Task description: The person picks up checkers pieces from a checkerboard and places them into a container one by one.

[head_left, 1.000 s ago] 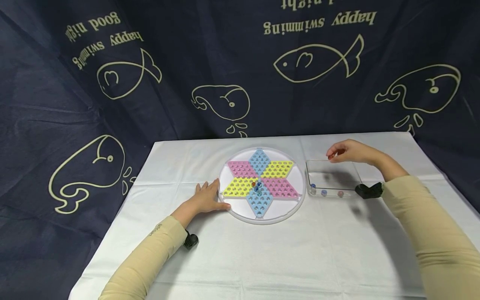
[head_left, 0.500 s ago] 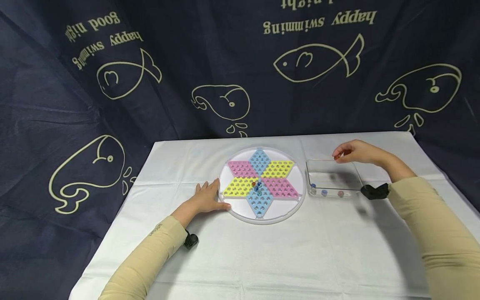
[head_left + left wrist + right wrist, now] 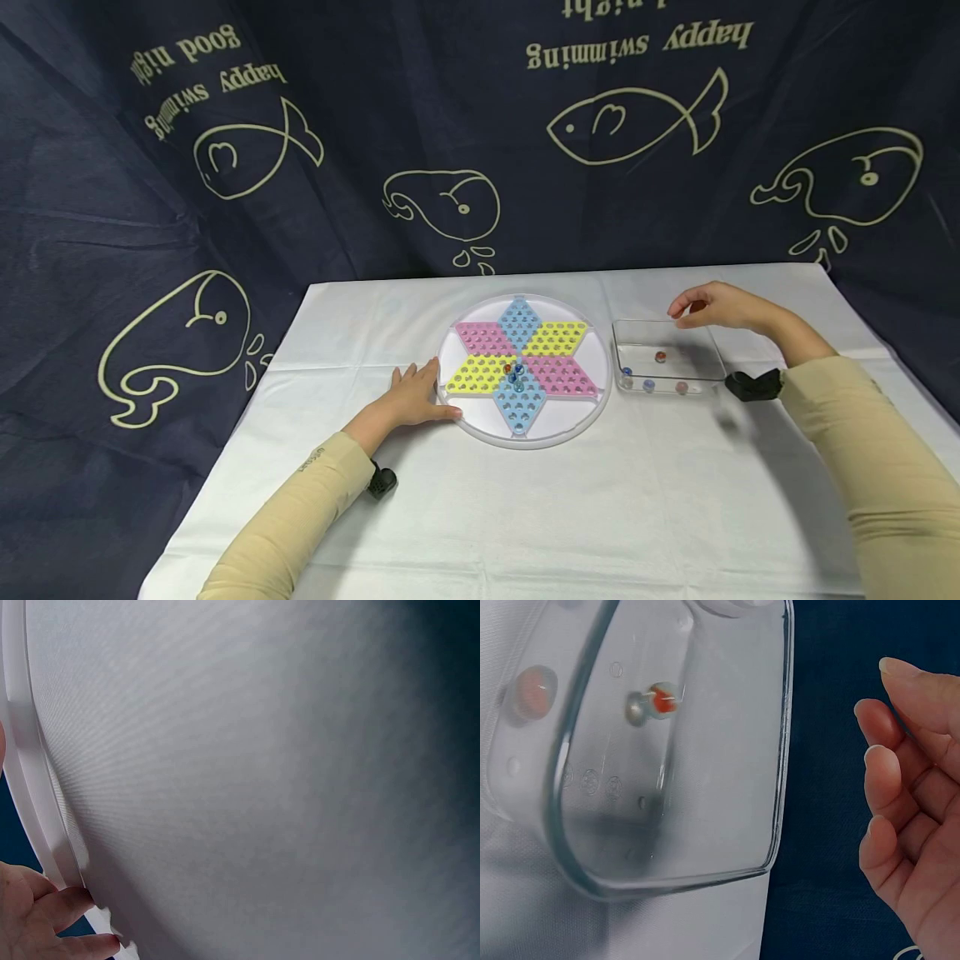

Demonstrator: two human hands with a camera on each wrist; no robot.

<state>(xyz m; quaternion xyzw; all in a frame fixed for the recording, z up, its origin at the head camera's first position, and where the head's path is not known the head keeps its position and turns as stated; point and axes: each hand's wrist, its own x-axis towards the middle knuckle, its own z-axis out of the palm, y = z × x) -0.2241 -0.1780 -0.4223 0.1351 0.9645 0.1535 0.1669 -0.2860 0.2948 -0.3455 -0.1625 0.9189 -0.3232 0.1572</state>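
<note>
A red-orange marble [image 3: 660, 357] sits just right of the middle of the head frame, inside a clear rectangular glass container [image 3: 652, 333], and appears to rest on its floor, toward the middle. The walls presumably serve to stop it rolling away, as a loose ball would on cloth. Blue marbles [image 3: 648, 385] and a reddish marble [image 3: 681, 387] sit along the container's lower side, perhaps because the floor tips or curves that way.

The right hand [image 3: 716, 307] hangs at the container's upper right edge, fingers loosely bent, with thumb and fingertips apart in the right wrist view; it has hold of nothing visible. Its place by the rim would suit handling marbles from above.

At the centre of the frame lies a round Chinese checkers board [image 3: 562, 419], with a small cluster of marbles [image 3: 513, 377] near the middle of its star, seemingly kept in place by the holes. The left hand [image 3: 408, 398] is spread, its thumb on the board's lower left rim and fingers along the edge, gripping nothing fully, probably to steady it.

Beneath everything is a white tablecloth [image 3: 570, 517]; behind, a navy curtain [image 3: 480, 100] with fish drawings fills the upper frame.
</note>
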